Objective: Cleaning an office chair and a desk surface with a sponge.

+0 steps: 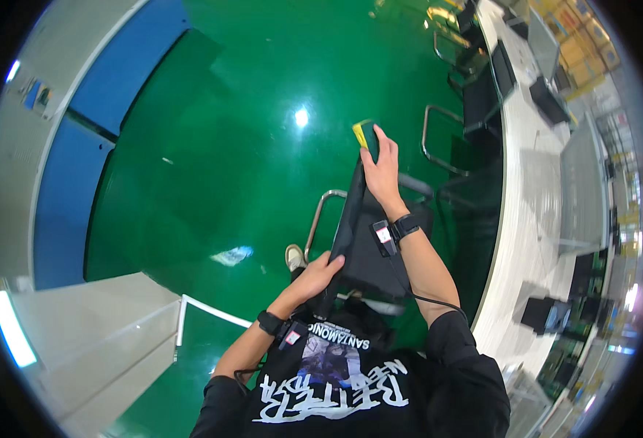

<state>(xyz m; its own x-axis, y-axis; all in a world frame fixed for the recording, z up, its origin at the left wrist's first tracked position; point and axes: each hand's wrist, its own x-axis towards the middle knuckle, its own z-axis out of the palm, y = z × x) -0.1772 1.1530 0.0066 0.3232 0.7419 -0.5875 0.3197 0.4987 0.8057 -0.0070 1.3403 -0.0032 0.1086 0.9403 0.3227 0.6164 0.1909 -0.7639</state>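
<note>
Before me stands a chair with a black seat [379, 241], a dark backrest [351, 208] and bent metal legs. My right hand [381, 169] grips a yellow-and-dark-green item [366, 136], perhaps a sponge or cloth, at the far end of the backrest's top edge. Near the other end, my left hand [318, 274] holds the backrest, its thumb lying on top. Each wrist wears a black strap with a small boxed device and a cable.
A long light wood-grain table [518, 219] with dividers and a black box [543, 315] runs along the right. More chairs [477, 104] stand beside it. Blue panels [64, 219] line the left, with a beige cabinet or partition [118, 328] nearer me. The floor [233, 164] is glossy green.
</note>
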